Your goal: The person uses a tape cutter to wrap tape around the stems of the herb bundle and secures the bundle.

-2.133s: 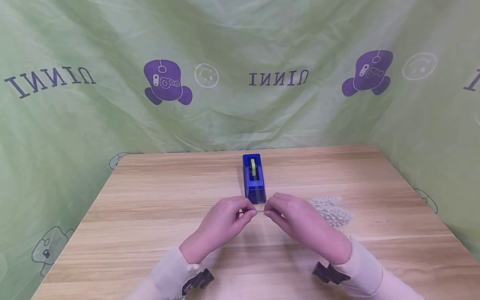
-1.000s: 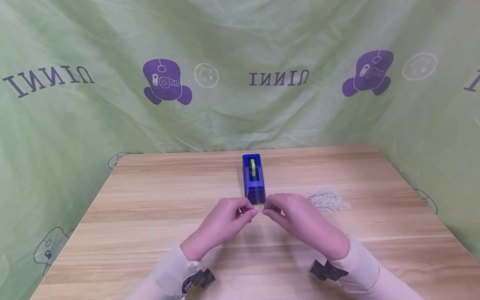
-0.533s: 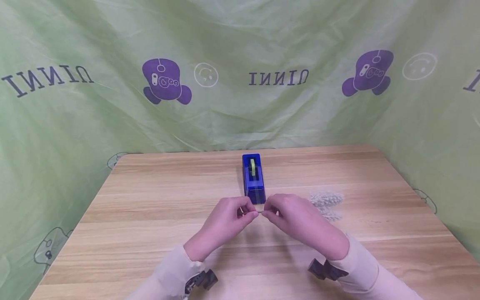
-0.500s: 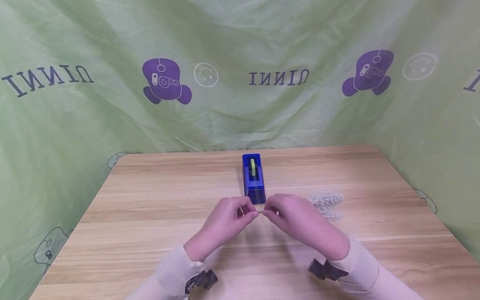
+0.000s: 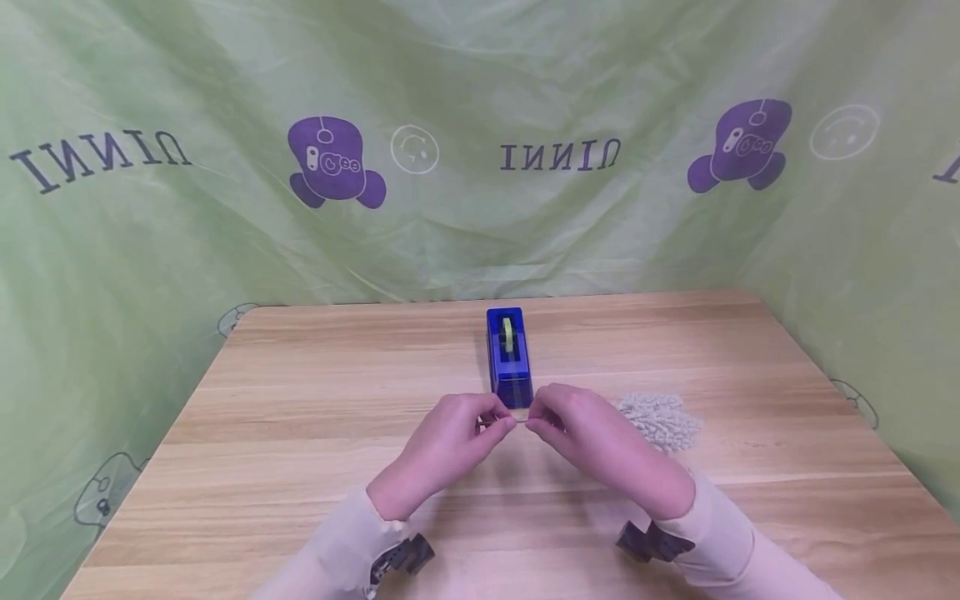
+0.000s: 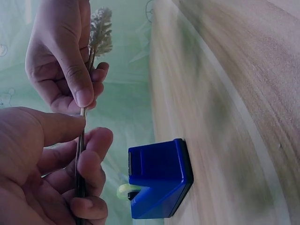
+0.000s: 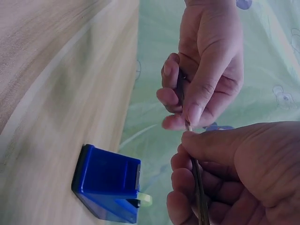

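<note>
My left hand (image 5: pixel 446 446) and right hand (image 5: pixel 600 442) meet above the table, their fingertips almost touching. Between thumb and fingers, both pinch one bundle of thin dried-flower stems (image 7: pixel 199 192), brown to dark. Fluffy greyish-white flower heads (image 5: pixel 662 423) stick out past the right hand; the left wrist view shows the same flower heads (image 6: pixel 101 30) beyond that hand. The dark lower end of the stems (image 6: pixel 79 178) runs across the curled left fingers. Just beyond the fingertips is a blue tape dispenser (image 5: pixel 510 367) with a yellow-green roll (image 5: pixel 507 335).
The wooden table (image 5: pixel 337 358) extends around the hands to a green printed curtain (image 5: pixel 465 233) at the back and sides. Black wrist cameras (image 5: pixel 405 557) are strapped over the light sleeves (image 5: pixel 330 546).
The flower heads have turned: half a second ago they showed as two separate tufts, now as one rounder bunch slightly lower. Hands and tape dispenser have hardly shifted.
</note>
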### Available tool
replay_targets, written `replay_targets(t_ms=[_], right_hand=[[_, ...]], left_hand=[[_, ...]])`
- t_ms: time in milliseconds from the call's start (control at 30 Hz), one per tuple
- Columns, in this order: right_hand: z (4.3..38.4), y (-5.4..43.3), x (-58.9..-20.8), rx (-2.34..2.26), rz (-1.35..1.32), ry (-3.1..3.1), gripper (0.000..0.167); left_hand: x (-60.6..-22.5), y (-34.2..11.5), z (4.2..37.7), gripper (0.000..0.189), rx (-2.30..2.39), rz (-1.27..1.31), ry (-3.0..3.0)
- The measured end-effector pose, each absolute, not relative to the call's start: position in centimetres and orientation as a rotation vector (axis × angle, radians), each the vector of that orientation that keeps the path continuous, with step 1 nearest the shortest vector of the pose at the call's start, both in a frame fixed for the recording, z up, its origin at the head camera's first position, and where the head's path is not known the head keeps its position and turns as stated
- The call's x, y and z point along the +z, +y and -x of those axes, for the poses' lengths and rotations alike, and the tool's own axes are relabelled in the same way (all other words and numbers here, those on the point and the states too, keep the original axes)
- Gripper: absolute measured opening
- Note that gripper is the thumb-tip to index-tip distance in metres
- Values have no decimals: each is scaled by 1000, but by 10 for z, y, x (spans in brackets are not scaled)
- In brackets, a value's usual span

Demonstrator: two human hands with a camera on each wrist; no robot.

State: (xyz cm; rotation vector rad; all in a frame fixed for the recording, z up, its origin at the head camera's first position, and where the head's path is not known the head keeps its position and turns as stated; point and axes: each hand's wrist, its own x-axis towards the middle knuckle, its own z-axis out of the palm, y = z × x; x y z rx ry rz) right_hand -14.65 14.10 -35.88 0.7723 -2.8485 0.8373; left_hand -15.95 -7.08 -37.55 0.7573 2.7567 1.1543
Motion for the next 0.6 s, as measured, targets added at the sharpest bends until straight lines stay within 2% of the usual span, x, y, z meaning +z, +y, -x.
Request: replay_targets(t_ms=[600], right_hand=[[151, 143, -359, 866, -758, -2955, 4]], left_hand=[[-378, -67, 162, 10, 1147, -765, 2821]])
